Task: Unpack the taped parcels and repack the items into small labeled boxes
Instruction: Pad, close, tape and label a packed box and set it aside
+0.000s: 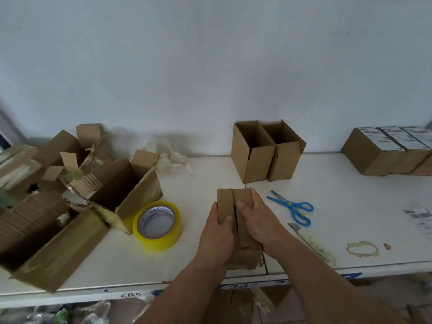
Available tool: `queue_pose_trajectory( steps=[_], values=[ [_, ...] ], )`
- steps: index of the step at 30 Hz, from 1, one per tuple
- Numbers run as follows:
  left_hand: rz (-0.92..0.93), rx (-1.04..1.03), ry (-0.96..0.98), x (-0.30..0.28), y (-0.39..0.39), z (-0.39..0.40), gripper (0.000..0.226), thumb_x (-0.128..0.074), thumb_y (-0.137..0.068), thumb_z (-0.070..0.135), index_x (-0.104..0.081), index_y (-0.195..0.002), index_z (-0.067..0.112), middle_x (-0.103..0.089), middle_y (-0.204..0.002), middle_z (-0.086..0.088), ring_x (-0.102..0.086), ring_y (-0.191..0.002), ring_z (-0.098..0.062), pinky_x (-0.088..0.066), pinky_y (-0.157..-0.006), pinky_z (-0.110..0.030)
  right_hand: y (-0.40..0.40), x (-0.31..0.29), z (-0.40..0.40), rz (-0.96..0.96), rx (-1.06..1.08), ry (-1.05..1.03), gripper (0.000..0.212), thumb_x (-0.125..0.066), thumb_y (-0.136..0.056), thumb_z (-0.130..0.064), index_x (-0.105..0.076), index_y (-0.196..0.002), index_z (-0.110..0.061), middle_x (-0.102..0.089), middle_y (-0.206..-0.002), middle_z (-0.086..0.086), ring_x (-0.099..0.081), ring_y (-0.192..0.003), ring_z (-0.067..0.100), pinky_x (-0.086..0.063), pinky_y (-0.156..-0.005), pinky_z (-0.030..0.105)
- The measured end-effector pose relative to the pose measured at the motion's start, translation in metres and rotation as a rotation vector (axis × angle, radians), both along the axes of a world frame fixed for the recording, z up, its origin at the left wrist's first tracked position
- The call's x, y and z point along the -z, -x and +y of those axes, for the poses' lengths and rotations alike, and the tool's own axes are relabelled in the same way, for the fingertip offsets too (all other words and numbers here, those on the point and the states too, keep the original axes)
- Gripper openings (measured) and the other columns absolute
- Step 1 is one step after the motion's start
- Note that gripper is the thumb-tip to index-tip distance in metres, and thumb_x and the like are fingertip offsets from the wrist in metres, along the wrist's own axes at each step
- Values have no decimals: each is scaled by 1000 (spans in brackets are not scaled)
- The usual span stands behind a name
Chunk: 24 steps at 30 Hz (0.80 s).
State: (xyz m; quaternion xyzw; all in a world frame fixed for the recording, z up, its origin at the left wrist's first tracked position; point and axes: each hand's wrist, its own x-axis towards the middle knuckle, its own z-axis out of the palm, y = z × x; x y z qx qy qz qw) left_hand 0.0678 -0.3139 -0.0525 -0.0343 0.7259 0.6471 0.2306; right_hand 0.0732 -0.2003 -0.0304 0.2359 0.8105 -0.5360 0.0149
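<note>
White shelf point(327, 206) front edge: left hand point(218, 232) and right hand point(256, 220) grip the small box point(243, 230), thumbs pressing flaps shut; we should keep the seam tight, then tape point(157, 224).

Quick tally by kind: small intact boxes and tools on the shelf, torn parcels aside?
Open empty boxes: 2
Labeled boxes: 3
Box held in both hands: 1
Tape roll: 1
Scissors: 1
Knife: 1
Total: 9
</note>
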Motion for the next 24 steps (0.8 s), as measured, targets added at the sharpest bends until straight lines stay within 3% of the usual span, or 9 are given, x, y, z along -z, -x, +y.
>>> queue_pose_trajectory(
  steps=[5, 7, 10, 12, 15, 18, 22, 24],
  values=[
    [-37, 25, -7, -10, -2, -3, 48, -39, -104, 40, -28, -150, 41, -50, -141, 4, -57, -118, -21, -49, -102, -49, -3, -8, -5, -5, 14, -10, 57, -41, -103, -34, -16, -155, -28, -39, -150, -1, -43, -126, 14, -33, -100, 26],
    [-92, 27, -44, -18, -2, -8, 47, -41, -104, 40, -31, -149, 39, -53, -137, 3, -58, -114, -20, -50, -100, -46, -4, -9, -6, 7, 44, -19, 59, -43, -103, -36, -17, -155, -28, -35, -152, 0, -42, -129, 17, -35, -102, 30],
    [-99, 55, -31, -28, 2, -21, 37, -43, -104, 37, -44, -141, 31, -58, -125, 5, -57, -108, -14, -48, -99, -38, -4, -11, -8, 44, 95, -42, 58, -49, -100, -38, -27, -152, -27, -44, -144, 0, -45, -115, 13, -36, -92, 28],
    [-32, 44, 18, -33, 7, -34, 38, -44, -103, 38, -47, -140, 27, -56, -132, 6, -53, -116, -14, -42, -103, -36, -5, -12, -8, 53, 124, -66, 58, -50, -98, -43, -30, -151, -27, -45, -145, 1, -46, -122, 16, -35, -94, 29],
    [199, 102, 448, -29, 24, -64, 47, -47, -102, 42, -48, -142, 19, -50, -143, -1, -45, -132, -22, -36, -107, -33, -8, -18, -7, 51, 148, -68, 59, -49, -98, -47, -32, -150, -26, -43, -148, 1, -42, -132, 21, -34, -104, 35],
    [403, 216, 983, -11, 37, -98, 50, -50, -96, 49, -55, -128, 10, -55, -134, -12, -48, -128, -31, -40, -105, -43, -11, -24, -6, 60, 184, -58, 56, -44, -99, -49, -34, -149, -25, -44, -147, 2, -42, -131, 21, -36, -105, 38],
    [421, 337, 1260, 5, 33, -115, 48, -50, -96, 50, -51, -134, 21, -47, -145, -4, -32, -140, -27, -28, -111, -37, -18, -32, -4, 88, 209, -106, 49, -35, -102, -48, -43, -142, -22, -52, -133, 0, -46, -111, 12, -38, -91, 31],
    [479, 336, 1323, 5, 32, -115, 34, -49, -97, 41, -57, -126, 25, -56, -136, -1, -44, -132, -23, -30, -107, -32, -23, -38, -3, 99, 212, -117, 43, -33, -103, -47, -47, -135, -22, -52, -114, -5, -44, -95, 6, -35, -85, 28]
  ],
)
